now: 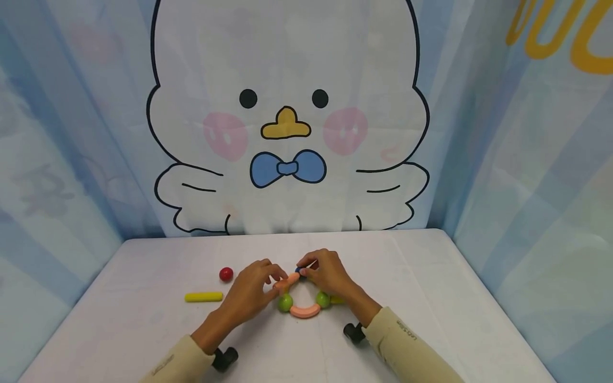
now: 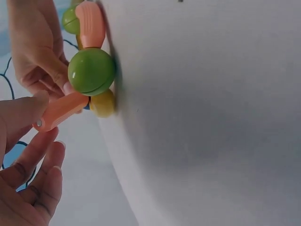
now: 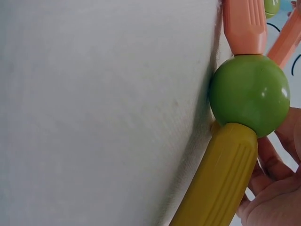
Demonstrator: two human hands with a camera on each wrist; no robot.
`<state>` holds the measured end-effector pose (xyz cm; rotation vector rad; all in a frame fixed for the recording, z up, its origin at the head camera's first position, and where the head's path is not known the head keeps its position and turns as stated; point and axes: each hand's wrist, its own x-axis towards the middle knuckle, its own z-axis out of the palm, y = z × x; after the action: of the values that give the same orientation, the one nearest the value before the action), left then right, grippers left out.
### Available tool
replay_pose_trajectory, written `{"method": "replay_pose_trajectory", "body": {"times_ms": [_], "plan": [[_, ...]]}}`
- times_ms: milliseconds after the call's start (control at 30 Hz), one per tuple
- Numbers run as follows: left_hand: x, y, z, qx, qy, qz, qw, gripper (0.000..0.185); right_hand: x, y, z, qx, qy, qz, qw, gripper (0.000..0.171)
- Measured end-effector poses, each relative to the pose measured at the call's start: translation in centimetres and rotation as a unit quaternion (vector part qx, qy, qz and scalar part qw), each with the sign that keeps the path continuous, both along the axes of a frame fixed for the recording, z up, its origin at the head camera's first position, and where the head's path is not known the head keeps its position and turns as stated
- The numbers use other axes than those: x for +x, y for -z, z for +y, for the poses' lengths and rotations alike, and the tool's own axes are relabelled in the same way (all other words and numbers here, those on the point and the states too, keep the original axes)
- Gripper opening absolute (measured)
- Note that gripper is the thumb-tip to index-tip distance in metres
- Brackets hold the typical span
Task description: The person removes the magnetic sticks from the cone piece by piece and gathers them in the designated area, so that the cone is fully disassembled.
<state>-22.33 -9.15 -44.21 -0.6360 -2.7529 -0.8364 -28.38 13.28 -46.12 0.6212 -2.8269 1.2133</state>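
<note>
A ring of toy pieces lies mid-table: two green balls [image 1: 285, 302] [image 1: 323, 299] joined by a curved orange piece [image 1: 305, 311]. My left hand [image 1: 268, 277] pinches a straight orange stick [image 1: 287, 280] that rises from the left green ball. At that stick's far end my right hand [image 1: 313, 270] pinches a small dark blue ball [image 1: 300, 271]. The left wrist view shows the orange stick [image 2: 61, 110] between my thumb and fingers [image 2: 28, 113], beside the green ball [image 2: 91, 71]. In the right wrist view a yellow stick [image 3: 221, 179] joins the other green ball [image 3: 249, 94].
A loose red ball [image 1: 226, 274] and a loose yellow stick [image 1: 203, 297] lie left of my hands on the white table [image 1: 431, 276]. Printed blue curtains close in the table's back and both sides.
</note>
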Motion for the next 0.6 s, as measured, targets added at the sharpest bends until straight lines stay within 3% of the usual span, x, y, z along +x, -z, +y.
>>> {"method": "replay_pose_trajectory", "body": {"times_ms": [333, 600], "plan": [[-0.2, 0.0, -0.3, -0.008, -0.045, -0.010, 0.9989, 0.020, -0.1, 0.0, 0.0, 0.008, 0.003, -0.005, 1.000, 0.012], [-0.1, 0.9, -0.5, -0.027, -0.067, -0.021, 0.9972, 0.024, 0.0, 0.0, -0.1, 0.009, 0.006, -0.004, 1.000, 0.013]]}}
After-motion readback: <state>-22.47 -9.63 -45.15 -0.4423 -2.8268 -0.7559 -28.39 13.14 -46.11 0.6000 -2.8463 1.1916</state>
